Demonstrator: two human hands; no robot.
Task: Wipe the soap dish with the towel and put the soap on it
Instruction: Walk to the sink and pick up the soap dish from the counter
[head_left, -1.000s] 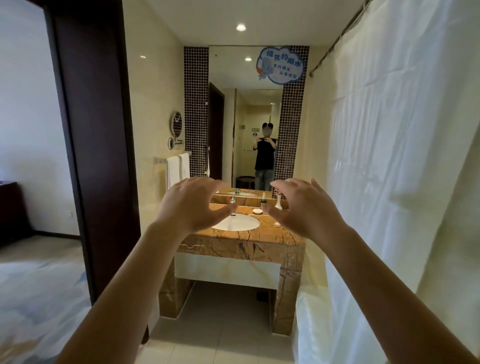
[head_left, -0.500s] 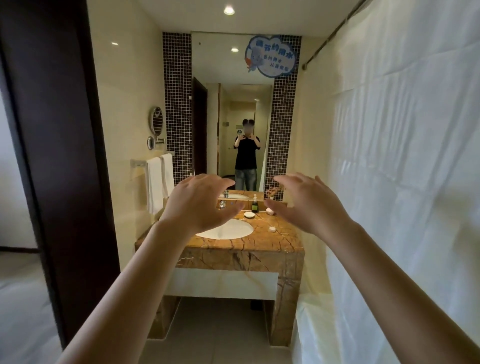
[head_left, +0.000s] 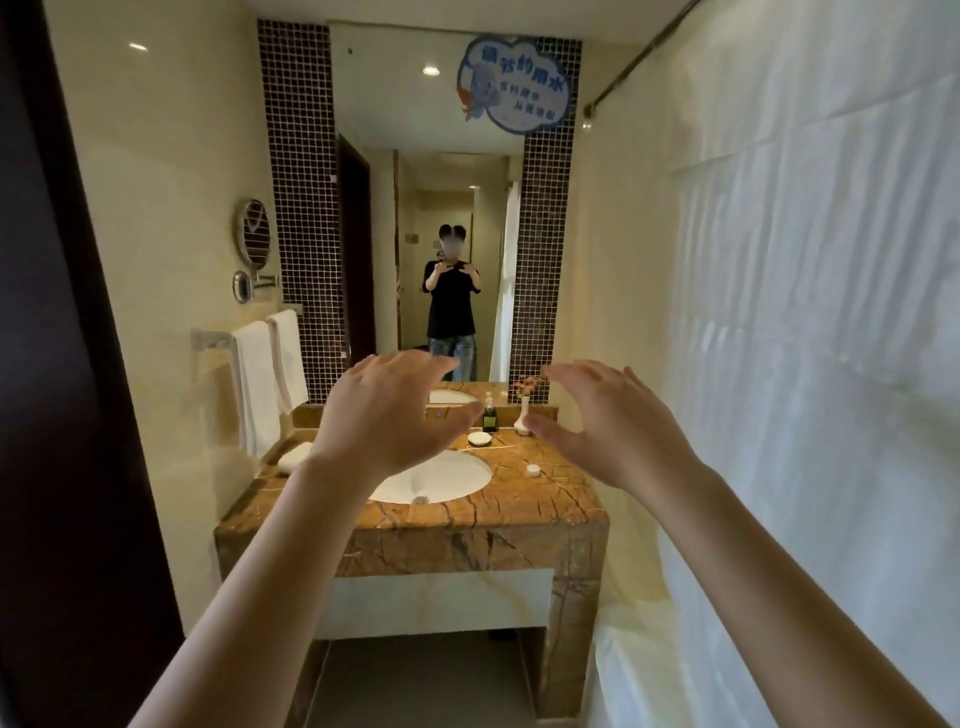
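Note:
A brown marble vanity (head_left: 519, 506) with a white oval basin (head_left: 441, 480) stands ahead of me. On it, behind the basin, lies a small white soap dish (head_left: 479, 439). A small round white soap (head_left: 533, 470) rests to the right of the basin. A folded white towel (head_left: 291, 457) sits at the counter's left end. My left hand (head_left: 387, 415) and my right hand (head_left: 597, 421) are raised in the air in front of me, well short of the counter, fingers apart and holding nothing.
White towels (head_left: 260, 379) hang on a rail on the left wall. A dark pump bottle (head_left: 489, 415) and a white vase with flowers (head_left: 523, 410) stand at the counter's back. A white shower curtain (head_left: 805, 312) fills the right; a dark door frame (head_left: 67, 415) lines the left.
I have moved forward through the doorway, so the vanity is nearer and larger. Both hands stay raised and empty in front of me.

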